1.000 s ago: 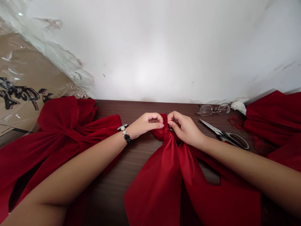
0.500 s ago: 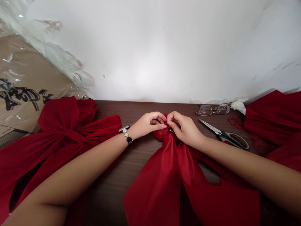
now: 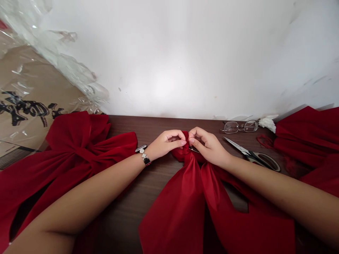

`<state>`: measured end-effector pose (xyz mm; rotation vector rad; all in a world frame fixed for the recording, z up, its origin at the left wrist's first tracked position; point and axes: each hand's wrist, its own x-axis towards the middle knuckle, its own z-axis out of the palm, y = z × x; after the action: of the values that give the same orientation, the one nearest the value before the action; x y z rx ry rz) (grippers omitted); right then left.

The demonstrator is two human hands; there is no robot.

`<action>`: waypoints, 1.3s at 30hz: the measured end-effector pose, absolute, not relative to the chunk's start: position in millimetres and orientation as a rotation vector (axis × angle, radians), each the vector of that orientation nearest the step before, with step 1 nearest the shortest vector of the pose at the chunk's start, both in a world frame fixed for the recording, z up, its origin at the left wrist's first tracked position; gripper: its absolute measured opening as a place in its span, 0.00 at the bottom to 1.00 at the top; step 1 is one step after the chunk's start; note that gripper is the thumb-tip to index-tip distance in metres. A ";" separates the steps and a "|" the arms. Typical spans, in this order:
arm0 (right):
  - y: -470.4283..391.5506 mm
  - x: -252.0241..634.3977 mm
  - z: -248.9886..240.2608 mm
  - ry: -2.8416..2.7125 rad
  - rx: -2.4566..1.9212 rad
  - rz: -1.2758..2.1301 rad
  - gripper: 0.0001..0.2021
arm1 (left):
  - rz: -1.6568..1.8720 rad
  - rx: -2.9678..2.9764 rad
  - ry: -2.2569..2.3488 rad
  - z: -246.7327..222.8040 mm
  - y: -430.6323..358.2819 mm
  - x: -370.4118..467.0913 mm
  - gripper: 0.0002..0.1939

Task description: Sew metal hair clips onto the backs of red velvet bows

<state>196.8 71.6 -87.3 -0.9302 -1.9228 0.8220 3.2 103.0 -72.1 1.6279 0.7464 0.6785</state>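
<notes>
A red fabric bow (image 3: 174, 204) lies on the dark wooden table, its two wide tails spreading toward me. At its knot, my left hand (image 3: 171, 143) is closed, thumb and forefinger pinched together at the red cloth. Facing it, my right hand (image 3: 209, 144) is also pinched beside the knot. The fingertips of both hands are close together, and what they pinch is too small to tell. A thin metal piece (image 3: 194, 150) shows beneath my right fingers. A bracelet watch (image 3: 144, 157) is on my left wrist.
A finished-looking red bow (image 3: 84, 151) lies at the left, before a plastic-covered cardboard box (image 3: 60, 84). Toward the right are scissors (image 3: 251, 153), eyeglasses (image 3: 240, 127), a crumpled white tissue (image 3: 268, 123) and more red fabric (image 3: 304, 137). A white wall (image 3: 169, 63) stands behind the table (image 3: 127, 123).
The view has shifted slightly, so everything appears a little lower. My fingers stay pinched at the knot, with only a small shift in their pose.
</notes>
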 end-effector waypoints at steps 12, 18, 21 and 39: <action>71.7 196.4 -86.9 -1.918 -0.900 0.888 0.09 | 0.679 1.531 0.767 -75.8 104.0 3.9 0.16; 71.5 196.1 -85.3 -1.926 -0.906 0.893 0.10 | 0.701 1.540 0.805 -74.7 103.7 3.8 0.16; 72.1 196.2 -85.9 -1.923 -0.902 0.897 0.10 | 0.696 1.542 0.821 -75.2 104.2 3.3 0.16; 75.4 197.1 -91.3 -1.837 -0.845 1.046 0.10 | 0.712 1.544 0.774 -74.2 103.7 1.7 0.14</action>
<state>197.1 75.4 -91.3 -0.8446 -1.8371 1.0460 1.7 103.7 -74.2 1.5442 0.7737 0.7124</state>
